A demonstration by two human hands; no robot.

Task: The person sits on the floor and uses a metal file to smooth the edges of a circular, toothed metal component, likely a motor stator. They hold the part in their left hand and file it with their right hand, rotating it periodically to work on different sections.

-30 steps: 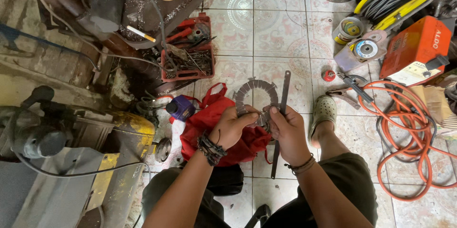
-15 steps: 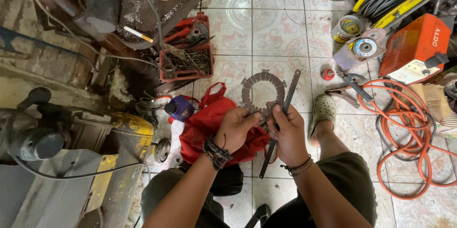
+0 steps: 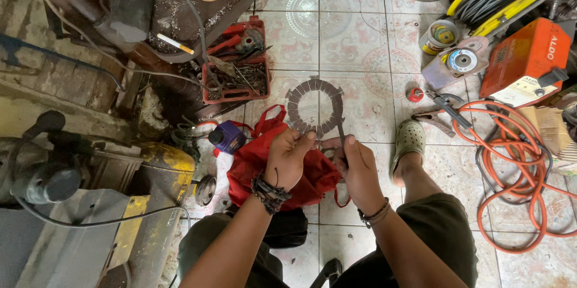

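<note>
My left hand (image 3: pixel 288 159) pinches the lower edge of a flat grey metal ring with notched segments (image 3: pixel 303 98), held up over the tiled floor. My right hand (image 3: pixel 357 168) grips a dark, narrow metal bar (image 3: pixel 340 122) that lies across the ring's right side, pointing away from me. Both hands sit close together, thumbs almost touching, above a crumpled red cloth bag (image 3: pixel 258 165). Dark bands circle both wrists.
A red tray of loose tools (image 3: pixel 237 62) stands beyond the bag, with a purple canister (image 3: pixel 227 136) beside it. Right of my sandalled foot (image 3: pixel 410 140) lie a coiled orange hose (image 3: pixel 511 162), an orange machine case (image 3: pixel 523 62) and clamps. Heavy machinery (image 3: pixel 78 192) fills the left.
The bar swung from a slant hanging below my right hand to pointing up across the ring. Ring and hands shifted slightly toward the middle.
</note>
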